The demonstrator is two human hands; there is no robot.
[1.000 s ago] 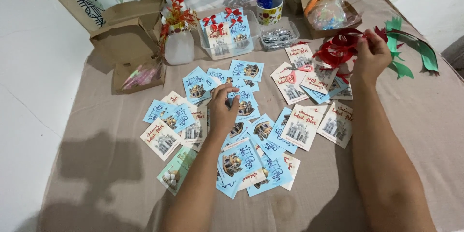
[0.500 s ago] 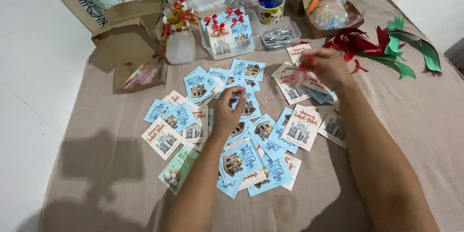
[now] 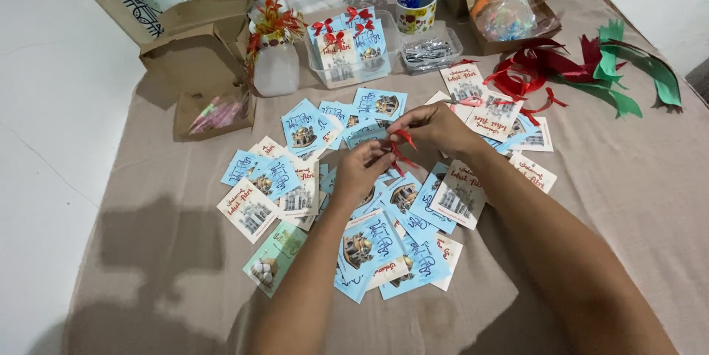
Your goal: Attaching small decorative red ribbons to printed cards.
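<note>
Both my hands meet over the middle of a spread of small blue and white cards (image 3: pixel 384 240) on a beige cloth (image 3: pixel 613 192). My right hand (image 3: pixel 436 127) pinches a thin red ribbon (image 3: pixel 403 149) whose ends hang down between the hands. My left hand (image 3: pixel 362 170) touches the same ribbon from below with its fingertips, resting over a blue card. A pile of red ribbons (image 3: pixel 535 67) lies to the far right, beyond my right hand.
A clear tub (image 3: pixel 354 48) of cards with red bows stands at the back. Brown cardboard boxes (image 3: pixel 199 45) sit at the back left, another box (image 3: pixel 502 0) at the back right. Green paper strips (image 3: pixel 635 74), a flower mug (image 3: pixel 415 11) and a tray of silver bits (image 3: pixel 428 52) lie nearby.
My right hand left the red ribbon pile at the far right and came in to the middle with a ribbon. My left hand rose from the cards to meet it.
</note>
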